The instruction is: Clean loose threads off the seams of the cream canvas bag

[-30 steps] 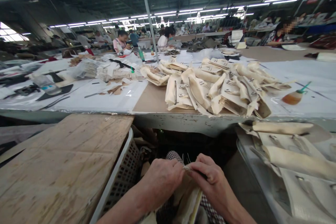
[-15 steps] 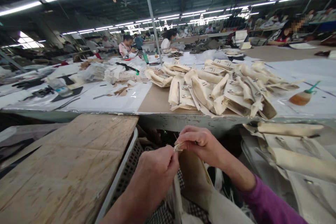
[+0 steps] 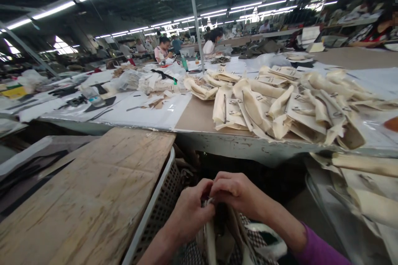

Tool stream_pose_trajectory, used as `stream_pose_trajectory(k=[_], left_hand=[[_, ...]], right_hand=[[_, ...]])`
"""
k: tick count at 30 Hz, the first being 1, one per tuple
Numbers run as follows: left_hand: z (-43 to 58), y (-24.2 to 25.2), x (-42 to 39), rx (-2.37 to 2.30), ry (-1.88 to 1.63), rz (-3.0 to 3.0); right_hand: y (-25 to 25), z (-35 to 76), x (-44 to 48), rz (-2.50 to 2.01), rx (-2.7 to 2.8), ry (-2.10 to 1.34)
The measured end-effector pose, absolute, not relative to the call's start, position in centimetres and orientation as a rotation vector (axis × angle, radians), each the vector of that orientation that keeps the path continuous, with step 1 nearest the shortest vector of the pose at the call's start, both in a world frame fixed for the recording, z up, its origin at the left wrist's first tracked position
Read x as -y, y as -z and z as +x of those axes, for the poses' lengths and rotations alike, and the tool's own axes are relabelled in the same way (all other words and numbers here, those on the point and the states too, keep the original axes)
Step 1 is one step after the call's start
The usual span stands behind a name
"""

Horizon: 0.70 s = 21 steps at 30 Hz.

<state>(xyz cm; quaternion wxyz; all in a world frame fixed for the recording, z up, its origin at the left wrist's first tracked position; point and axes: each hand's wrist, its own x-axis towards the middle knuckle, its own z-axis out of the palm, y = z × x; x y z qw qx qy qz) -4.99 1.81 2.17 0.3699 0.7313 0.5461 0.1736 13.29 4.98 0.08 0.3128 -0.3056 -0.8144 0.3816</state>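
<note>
Limp cream piece [image 3: 210, 238] over small-checked cloth [image 3: 190, 255]

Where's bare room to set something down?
Widest: worn tan flat board, bordered right by white perforated plastic basket. Smaller: strip of flat brown sheet left of heaped cream pieces. Crowded: that heap, and below bare left hand and bare right hand.

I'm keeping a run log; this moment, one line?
left hand: holding cream piece; right hand: holding same piece; cream pile: on table

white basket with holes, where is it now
In the head view, the white basket is low, left of centre, between the brown board and the left hand, below the table's front edge.
</note>
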Motion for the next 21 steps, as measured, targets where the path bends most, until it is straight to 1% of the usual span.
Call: stream_pose_trajectory(k=[5, 9, 12, 15, 21], left_hand=[[-5.1, -1.7, -5.5, -1.436, -0.339, 1.909], [-5.0, -1.0, -8.6, -1.372, -0.274, 1.877], [-5.1, -0.5, -10.6, -1.324, -0.218, 1.834], [-5.6, 0.1, -12.2, -1.249, -0.163, 1.756], [-6.8, 1.0, -14.2, -1.125, -0.082, 1.645]], right_hand=[[-0.2, 14.5, -5.0, -1.061, 1.939, -0.976], [1.1, 15.2, -2.9, -1.253, 1.674, -1.193], [3.1, 15.1, -1.4, -1.281, 1.557, -1.361], [5.3, 15.0, -0.8, -1.295, 1.557, -1.473], [7.8, 14.9, -1.0, -1.331, 1.551, -1.495]])
